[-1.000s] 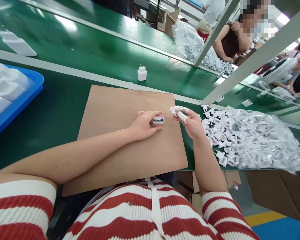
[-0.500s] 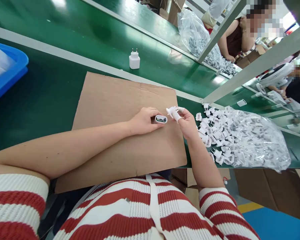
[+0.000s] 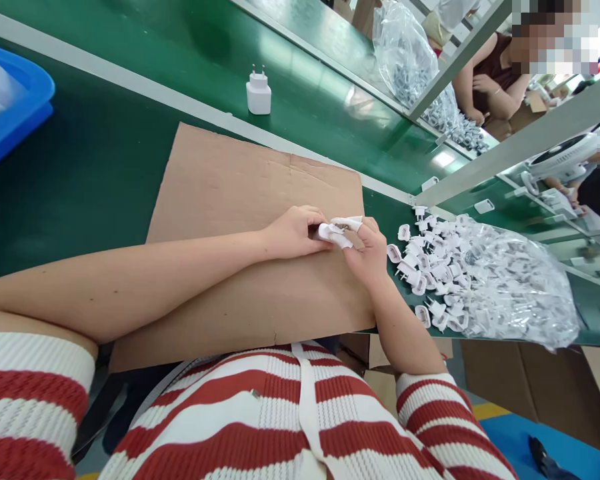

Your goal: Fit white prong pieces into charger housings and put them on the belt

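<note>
My left hand is closed around a white charger housing, mostly hidden by the fingers, over a cardboard sheet. At the housing's open end, my right hand pinches a white plug cap with metal pins. White coverings wrap the right thumb and a finger. Cap and housing appear to touch; whether the cap is fully seated I cannot tell. Right of that hand lies a heap of loose white plug caps, spilling from a clear plastic bag.
Beyond the cardboard, a white charger stands pins up on the green surface. A blue bin with white parts sits at left. A metal post rises at right. Across the line are co-workers and a fan.
My right hand has moved left, bringing the plug cap against the housing's open end. The housing's inside, visible before, is now covered. The camera view has shifted slightly.
</note>
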Available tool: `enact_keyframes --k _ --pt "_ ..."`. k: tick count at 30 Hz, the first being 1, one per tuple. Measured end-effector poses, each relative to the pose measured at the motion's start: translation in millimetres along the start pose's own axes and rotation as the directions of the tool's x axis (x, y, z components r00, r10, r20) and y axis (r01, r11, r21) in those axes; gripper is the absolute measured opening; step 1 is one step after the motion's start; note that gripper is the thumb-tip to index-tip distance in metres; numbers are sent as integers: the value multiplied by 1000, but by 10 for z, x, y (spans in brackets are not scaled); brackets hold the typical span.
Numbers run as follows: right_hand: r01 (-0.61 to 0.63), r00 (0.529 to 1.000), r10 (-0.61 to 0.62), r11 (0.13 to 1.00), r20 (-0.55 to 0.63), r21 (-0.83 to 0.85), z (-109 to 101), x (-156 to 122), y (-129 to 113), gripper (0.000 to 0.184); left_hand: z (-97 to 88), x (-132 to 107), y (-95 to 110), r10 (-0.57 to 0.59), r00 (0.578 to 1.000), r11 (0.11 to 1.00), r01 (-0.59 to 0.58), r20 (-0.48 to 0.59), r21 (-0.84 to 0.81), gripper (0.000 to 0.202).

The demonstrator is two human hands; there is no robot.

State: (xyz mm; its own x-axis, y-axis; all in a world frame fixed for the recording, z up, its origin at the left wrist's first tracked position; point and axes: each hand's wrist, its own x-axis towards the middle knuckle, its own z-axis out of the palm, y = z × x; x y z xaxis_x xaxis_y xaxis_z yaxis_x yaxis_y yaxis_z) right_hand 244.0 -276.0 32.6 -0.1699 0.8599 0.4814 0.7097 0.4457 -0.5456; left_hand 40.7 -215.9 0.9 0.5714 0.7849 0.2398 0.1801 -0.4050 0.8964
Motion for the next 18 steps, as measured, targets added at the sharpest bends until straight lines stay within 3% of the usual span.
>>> enact_keyframes --k 5,11,18 --pt "39 999 -37 994 22 -105 32 -20 24 23 5 2 -14 5 1000 1000 -5 -4 -13 32" --pt "35 998 -39 996 -46 -87 23 -29 10 21 -5 8 -23 13 1000 1000 -13 9 -1 34" --pt "6 997 11 973 73 -230 10 25 -17 23 0 12 -8 3 1000 1000 -3 -1 -5 34"
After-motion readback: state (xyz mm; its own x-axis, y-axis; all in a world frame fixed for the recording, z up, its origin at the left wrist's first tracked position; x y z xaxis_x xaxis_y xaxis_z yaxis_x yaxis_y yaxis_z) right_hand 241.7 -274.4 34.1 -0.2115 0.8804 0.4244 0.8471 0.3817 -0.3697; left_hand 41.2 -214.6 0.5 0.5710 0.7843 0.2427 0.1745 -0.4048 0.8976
